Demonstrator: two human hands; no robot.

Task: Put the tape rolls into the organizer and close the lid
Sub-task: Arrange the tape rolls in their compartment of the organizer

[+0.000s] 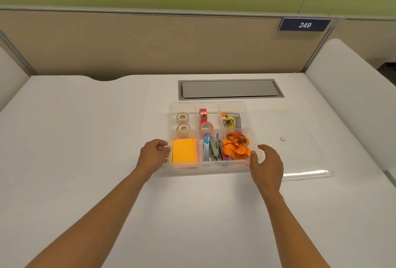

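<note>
Both forearms reached in from the near edge of the table (85,139) toward the clear organizer (211,105). Her or his left hand (153,154) was curled half-closed against the organizer's left wall, seemingly gripping nothing. The right hand (266,167) was open, thumb resting on the near right corner.

Tape rolls already lay inside: two clear tape rolls (182,122) in the far left compartment, two red tape rolls (204,121) in the far middle one. I saw none left on the table.

What remained, I judged, was the lid (300,150). It lay flat on the table just right of the organizer, its long axis running near to far, so the right hand was much the closer one.

Being transparent, the lid was hard to trace; only a glare along its near edge showed it clearly. Whether it was hinged to the organizer I could not tell.
</note>
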